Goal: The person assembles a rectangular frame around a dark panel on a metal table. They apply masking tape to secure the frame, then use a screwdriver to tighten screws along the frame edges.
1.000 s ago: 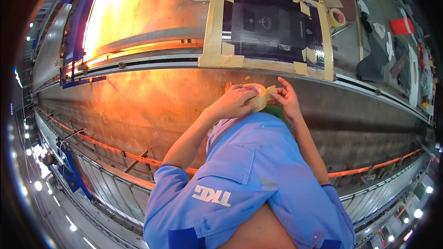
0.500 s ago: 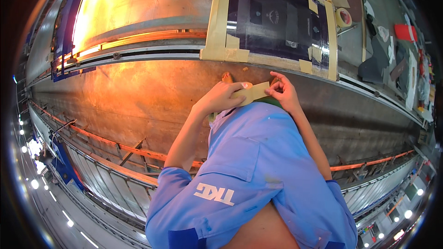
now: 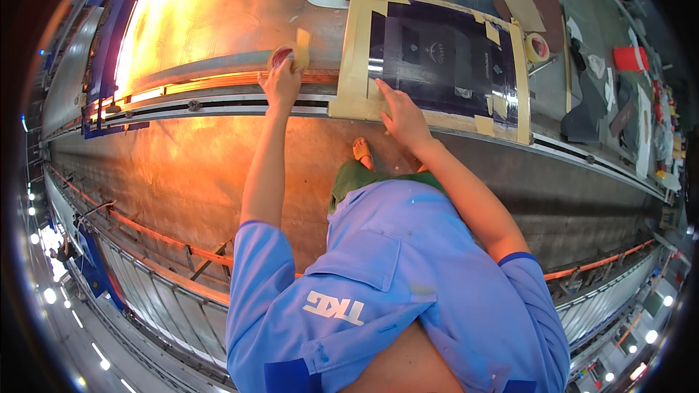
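L hand holds tape roll, R hand is unclenched ovr taped frame.

Two hands, two tape rolls, seemingly two feet.

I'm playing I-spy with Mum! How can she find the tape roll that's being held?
Find the big, tan-edged dark panel, then look left to the person's left hand, over the orange-lit table. The roll you want is in that hand, while the other roll lies right of the panel with no hand on it.
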The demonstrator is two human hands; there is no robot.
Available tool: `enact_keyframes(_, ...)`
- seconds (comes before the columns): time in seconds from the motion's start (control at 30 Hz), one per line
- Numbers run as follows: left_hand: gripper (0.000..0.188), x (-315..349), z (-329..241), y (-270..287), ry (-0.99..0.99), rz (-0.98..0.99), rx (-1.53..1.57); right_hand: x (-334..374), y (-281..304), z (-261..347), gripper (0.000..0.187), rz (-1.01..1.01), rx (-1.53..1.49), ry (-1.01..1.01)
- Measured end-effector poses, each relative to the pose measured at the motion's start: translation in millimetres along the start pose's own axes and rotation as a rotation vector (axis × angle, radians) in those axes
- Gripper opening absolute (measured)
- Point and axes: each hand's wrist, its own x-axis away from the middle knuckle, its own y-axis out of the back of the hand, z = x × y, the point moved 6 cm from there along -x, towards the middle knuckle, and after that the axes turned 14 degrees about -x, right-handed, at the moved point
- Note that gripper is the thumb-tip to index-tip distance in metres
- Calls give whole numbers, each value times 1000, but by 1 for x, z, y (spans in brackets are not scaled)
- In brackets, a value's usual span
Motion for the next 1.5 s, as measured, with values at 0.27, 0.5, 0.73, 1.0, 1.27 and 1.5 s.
enact_keyframes(0.27, 48, 7, -48, 3, -83, -429, 38, 5, -11, -4, 77, 55, 114, -84)
enact_keyframes(0.5, 54, 64, -91, -33, 20, 123, 526, -1, -9, 9, 84, 43, 121, -50)
enact_keyframes(0.73, 54, 69, -93, -34, -16, 199, 451, -13, -6, -9, 77, 112, 92, -212)
enact_keyframes(1.0, 55, 69, -96, -34, 1, 196, 445, -41, -9, -31, 61, 340, -131, -351)
enact_keyframes(1.27, 57, 71, -94, -35, 39, 220, 472, -13, -2, 9, 71, 61, -92, -132)
enact_keyframes(1.5, 70, 68, -93, -39, 27, 292, 435, -10, -9, 9, 79, 2, -18, -25)
